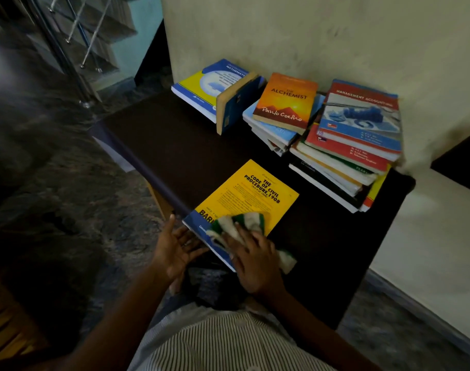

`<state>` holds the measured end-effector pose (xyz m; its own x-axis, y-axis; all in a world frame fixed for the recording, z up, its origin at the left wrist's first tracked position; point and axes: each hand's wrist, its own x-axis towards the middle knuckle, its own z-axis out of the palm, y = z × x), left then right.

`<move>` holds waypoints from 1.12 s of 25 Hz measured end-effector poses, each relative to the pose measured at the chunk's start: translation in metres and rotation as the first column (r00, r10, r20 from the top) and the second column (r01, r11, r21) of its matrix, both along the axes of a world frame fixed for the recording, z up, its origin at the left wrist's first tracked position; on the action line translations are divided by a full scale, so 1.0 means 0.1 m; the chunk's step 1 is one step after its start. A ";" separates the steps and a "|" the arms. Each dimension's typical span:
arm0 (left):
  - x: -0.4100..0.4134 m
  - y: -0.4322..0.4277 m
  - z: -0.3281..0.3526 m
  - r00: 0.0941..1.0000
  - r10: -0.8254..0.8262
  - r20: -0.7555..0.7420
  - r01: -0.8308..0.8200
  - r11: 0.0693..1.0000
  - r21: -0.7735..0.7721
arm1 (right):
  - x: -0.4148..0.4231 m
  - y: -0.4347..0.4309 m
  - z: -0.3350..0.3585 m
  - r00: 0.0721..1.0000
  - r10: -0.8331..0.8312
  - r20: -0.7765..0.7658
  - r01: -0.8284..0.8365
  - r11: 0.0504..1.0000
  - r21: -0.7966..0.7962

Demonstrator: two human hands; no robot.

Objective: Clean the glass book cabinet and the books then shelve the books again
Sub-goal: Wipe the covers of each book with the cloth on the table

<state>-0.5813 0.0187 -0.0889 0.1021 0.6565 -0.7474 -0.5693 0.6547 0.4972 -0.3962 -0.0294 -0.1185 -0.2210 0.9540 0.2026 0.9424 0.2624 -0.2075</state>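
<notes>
Yellow book [251, 192] under cloth [244, 220] w/ R hand [255, 261] fingers [242, 234] flat atop

Right hand [255, 261], cloth [240, 223] on yellow book [258, 187]

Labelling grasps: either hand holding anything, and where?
Nothing gripped. Right hand presses the cloth flat on the yellow book, near corner; left hand open, fingers against its edge.

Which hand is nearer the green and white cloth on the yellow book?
Right. The right hand presses on the green and white cloth; the left hand lies open at the yellow book's left edge, off the cloth.
</notes>
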 end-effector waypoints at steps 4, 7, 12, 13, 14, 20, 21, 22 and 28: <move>0.13 0.06 -0.03 0.972 -0.035 -0.230 0.037 0.999 0.003 | 0.03 -0.07 0.00 0.967 0.229 -0.115 -0.229 0.973 0.011; 0.23 0.13 0.13 0.942 0.027 -0.335 0.031 0.986 0.165 | 0.20 0.08 0.23 0.933 0.111 -0.344 -0.095 0.994 0.061; 0.20 -0.02 0.50 0.474 0.440 -0.763 0.452 0.622 0.640 | 0.55 0.28 0.82 0.798 -0.026 -0.602 0.140 0.980 0.143; 0.18 -0.08 0.55 0.361 0.565 -0.742 0.570 0.495 0.655 | 0.58 0.30 0.87 0.787 -0.025 -0.616 0.169 0.970 0.176; 0.15 -0.10 0.56 0.287 0.653 -0.701 0.670 0.386 0.634 | 0.59 0.31 0.91 0.780 -0.020 -0.625 0.187 0.961 0.203; -0.24 -0.19 -0.28 0.171 0.577 -0.799 0.955 0.102 0.278 | 0.53 0.31 0.73 0.760 -0.035 -0.649 0.140 0.984 0.112; -0.28 -0.25 -0.43 0.067 0.571 -0.818 0.979 0.120 0.164 | 0.52 0.32 0.68 0.766 -0.045 -0.642 0.131 0.987 0.088; -0.29 -0.32 -0.55 -0.026 0.559 -0.829 0.990 0.132 0.058 | 0.52 0.35 0.64 0.772 -0.053 -0.634 0.121 0.991 0.064; -0.13 -0.46 -0.25 0.484 0.200 -0.852 0.623 0.604 0.497 | 0.43 0.92 0.54 0.882 0.021 -0.471 0.003 0.999 0.051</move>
